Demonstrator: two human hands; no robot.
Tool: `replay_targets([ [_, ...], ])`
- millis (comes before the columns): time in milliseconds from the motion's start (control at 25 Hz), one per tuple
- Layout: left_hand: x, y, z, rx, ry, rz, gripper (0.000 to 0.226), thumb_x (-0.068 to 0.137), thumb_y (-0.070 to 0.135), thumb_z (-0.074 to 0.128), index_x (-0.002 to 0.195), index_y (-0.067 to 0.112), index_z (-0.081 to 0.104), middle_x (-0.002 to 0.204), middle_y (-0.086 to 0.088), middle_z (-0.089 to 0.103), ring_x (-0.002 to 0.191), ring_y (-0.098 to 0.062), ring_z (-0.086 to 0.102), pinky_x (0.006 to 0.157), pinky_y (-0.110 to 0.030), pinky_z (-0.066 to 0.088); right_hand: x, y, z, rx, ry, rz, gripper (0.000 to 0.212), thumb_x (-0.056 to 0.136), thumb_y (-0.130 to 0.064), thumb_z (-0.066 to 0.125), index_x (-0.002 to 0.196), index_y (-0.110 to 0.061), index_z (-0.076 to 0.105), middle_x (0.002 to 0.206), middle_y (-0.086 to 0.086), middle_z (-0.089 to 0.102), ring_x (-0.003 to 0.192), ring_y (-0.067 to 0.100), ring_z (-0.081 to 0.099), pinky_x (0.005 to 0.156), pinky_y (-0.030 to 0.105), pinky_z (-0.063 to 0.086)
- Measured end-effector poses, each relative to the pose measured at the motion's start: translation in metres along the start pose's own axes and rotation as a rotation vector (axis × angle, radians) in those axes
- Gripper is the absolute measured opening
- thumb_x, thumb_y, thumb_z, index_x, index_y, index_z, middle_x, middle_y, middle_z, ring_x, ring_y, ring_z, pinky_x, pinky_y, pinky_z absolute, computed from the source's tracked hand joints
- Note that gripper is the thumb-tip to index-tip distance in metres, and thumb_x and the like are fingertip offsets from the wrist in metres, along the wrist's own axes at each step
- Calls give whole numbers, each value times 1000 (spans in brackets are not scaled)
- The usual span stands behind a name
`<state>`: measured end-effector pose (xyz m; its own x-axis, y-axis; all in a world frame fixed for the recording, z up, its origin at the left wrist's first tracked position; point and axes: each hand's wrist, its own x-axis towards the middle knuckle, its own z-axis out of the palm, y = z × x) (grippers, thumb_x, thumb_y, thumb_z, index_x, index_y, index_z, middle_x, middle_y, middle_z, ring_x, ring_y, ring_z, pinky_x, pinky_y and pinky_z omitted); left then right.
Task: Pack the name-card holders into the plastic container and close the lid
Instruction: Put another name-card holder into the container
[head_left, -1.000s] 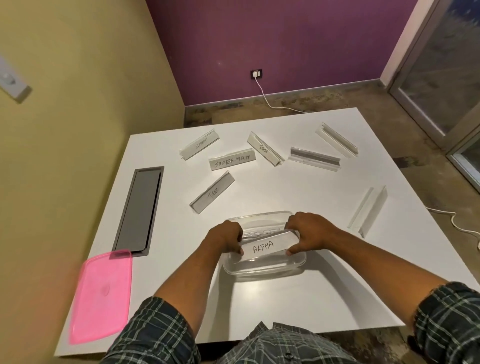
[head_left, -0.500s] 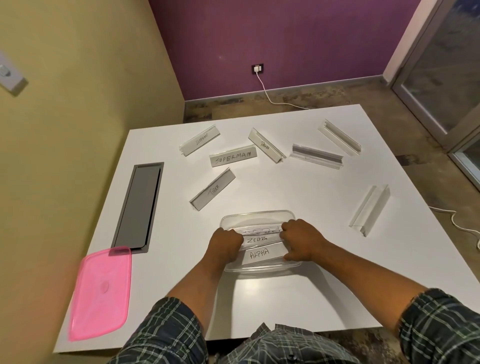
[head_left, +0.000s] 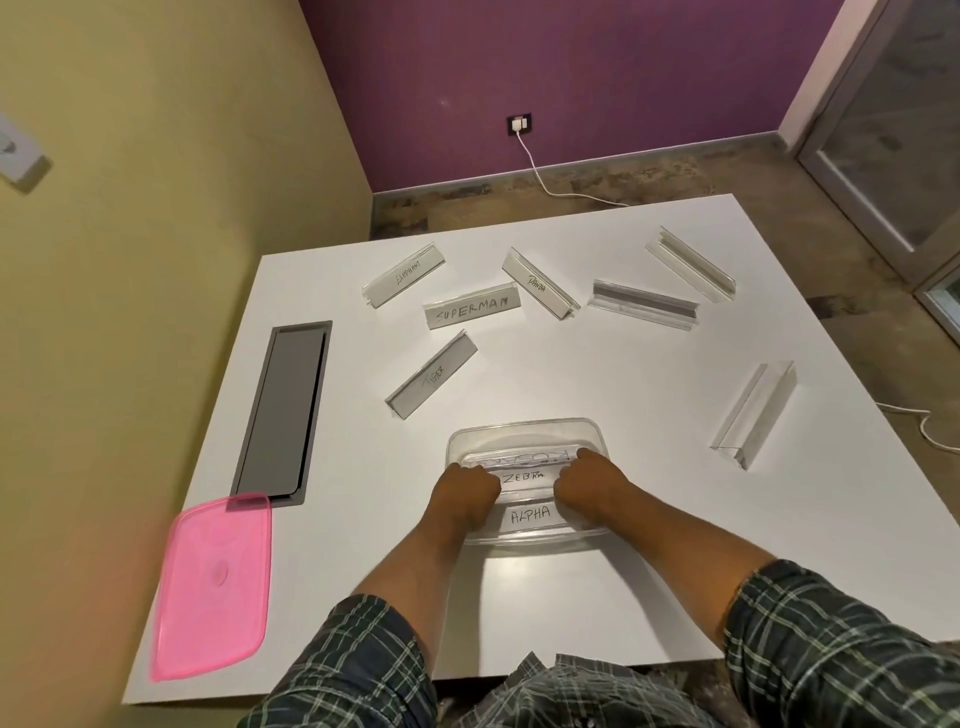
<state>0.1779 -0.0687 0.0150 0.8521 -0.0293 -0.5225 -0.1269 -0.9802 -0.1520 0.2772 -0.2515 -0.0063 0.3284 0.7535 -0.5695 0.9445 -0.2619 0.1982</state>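
Both hands (head_left: 470, 491) (head_left: 584, 483) press three holders into the container (head_left: 524, 431); seven holders (head_left: 431, 382) and the lid (head_left: 213, 587) remain outside.

The ends of the ZEBRA holder (head_left: 523, 476) and the ALPHA holder (head_left: 531, 515) are covered by the left hand (head_left: 470, 491) and the right hand (head_left: 589, 486). The fingertips of both hands are concealed inside the clear container (head_left: 524, 434), so their grip cannot be determined. The lettering on the rearmost holder (head_left: 524, 458) in the container is not legible. The wall plate (head_left: 15, 156) is cut off by the left edge. The pink lid (head_left: 213, 587) is blurred along its left side.
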Motion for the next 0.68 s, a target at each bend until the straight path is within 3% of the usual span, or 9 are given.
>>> replay_targets([
  [120,2,4,1,0,-23,21,23,89,6,56,108,7,67,114,-15,69,105,-34,66,90,-38,48,6,-2,2,-62,-41,-40,20,88,-5,59,100,-14,72,107,8,73,95,28,70,93,40,42],
  [240,1,-1,-2,-41,64,63,19,87,26,60,98,13,69,103,-9,72,100,-30,67,93,-36,42,6,5,-4,-30,16,-102,21,90,-27,61,103,-14,71,105,8,73,94,30,69,88,41,47],
  [320,-3,-8,-8,-135,231,50,31,91,42,51,87,17,69,89,-5,73,87,-28,67,86,-36,42,4,15,-14,51,193,-158,39,91,-52,53,93,-17,71,91,5,73,82,30,70,71,37,51],
  [440,-5,-28,-17,-453,553,-166,42,91,48,48,65,17,61,65,0,65,62,-23,62,66,-33,45,11,29,-35,139,599,-62,49,95,-54,45,65,-21,64,61,-3,64,50,22,63,45,25,39],
  [560,1,-63,-19,-819,714,-530,42,91,46,50,64,15,52,62,1,58,60,-20,57,57,-33,47,34,45,-81,394,695,173,41,97,-51,50,72,-23,66,68,-4,68,62,22,67,53,27,43],
  [680,12,-96,-6,-1041,665,-722,22,91,40,54,86,19,60,84,3,64,79,-22,63,69,-36,52,66,62,-115,680,535,369,26,95,-49,53,101,-29,69,91,-7,74,90,21,69,76,33,50],
])
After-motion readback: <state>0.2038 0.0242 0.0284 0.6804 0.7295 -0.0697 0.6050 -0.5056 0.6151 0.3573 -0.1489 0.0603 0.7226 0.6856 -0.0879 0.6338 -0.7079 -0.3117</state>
